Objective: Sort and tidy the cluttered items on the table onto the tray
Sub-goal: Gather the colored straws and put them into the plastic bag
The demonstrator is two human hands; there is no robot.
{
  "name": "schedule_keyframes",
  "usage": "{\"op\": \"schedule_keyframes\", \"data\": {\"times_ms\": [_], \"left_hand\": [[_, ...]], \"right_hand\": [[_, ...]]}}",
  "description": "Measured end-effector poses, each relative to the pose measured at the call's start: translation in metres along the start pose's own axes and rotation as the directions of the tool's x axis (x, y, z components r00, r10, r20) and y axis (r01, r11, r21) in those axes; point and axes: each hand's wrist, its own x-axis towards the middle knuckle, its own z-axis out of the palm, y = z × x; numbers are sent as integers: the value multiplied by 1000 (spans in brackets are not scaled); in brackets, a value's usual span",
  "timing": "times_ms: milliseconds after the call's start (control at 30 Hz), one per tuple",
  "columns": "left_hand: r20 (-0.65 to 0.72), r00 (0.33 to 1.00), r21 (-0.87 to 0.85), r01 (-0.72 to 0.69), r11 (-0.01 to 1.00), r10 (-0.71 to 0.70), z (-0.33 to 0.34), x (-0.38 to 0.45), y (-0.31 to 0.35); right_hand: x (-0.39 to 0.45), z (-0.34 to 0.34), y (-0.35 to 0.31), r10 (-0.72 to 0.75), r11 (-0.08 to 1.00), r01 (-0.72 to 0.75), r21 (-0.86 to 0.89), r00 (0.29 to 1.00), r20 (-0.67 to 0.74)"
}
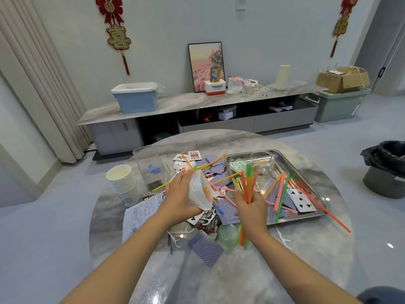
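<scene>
The left hand (178, 194) grips a white plastic bag (200, 189), its fingers curled round the bag's near side above the middle of the round table (219, 281). The right hand (249, 212) clenches a bundle of coloured straws (248, 185), which stick up above the fist and poke out below it. The metal tray (306, 170) sits on the table's right side, just beyond the right hand; it holds loose straws, a few playing cards (301, 199) and a clear plastic cup (263, 162). More cards and straws lie scattered between the tray and a stack of paper cups (123, 183) on the left. A clear box (150, 167) stands beside that stack. A printed sheet (140, 212) lies under the left wrist, and 1 blue-backed card (206, 249) lies nearer the table's front edge.
</scene>
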Motion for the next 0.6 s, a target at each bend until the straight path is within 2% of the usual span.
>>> {"op": "schedule_keyframes", "data": {"times_ms": [67,167,300,467,600], "left_hand": [[-8,1000,-20,5,1000,-5,0,0,0],[-7,999,-103,-34,994,34,-2,-1,1],[29,997,-168,-65,984,71,-5,-2,0],[39,998,-156,-40,987,47,-8,-1,2],[80,997,-25,-13,1000,15,-6,-1,-1]], "right_hand": [[4,0,-7,34,999,-34,19,999,-15],[14,-4,-24,7,1000,-7,7,999,-32],[32,-18,-50,31,979,-20,-203,998,50],[49,-35,-57,103,990,-89,-113,987,124],[57,-45,-50,158,983,-157,94,987,-7]]}}
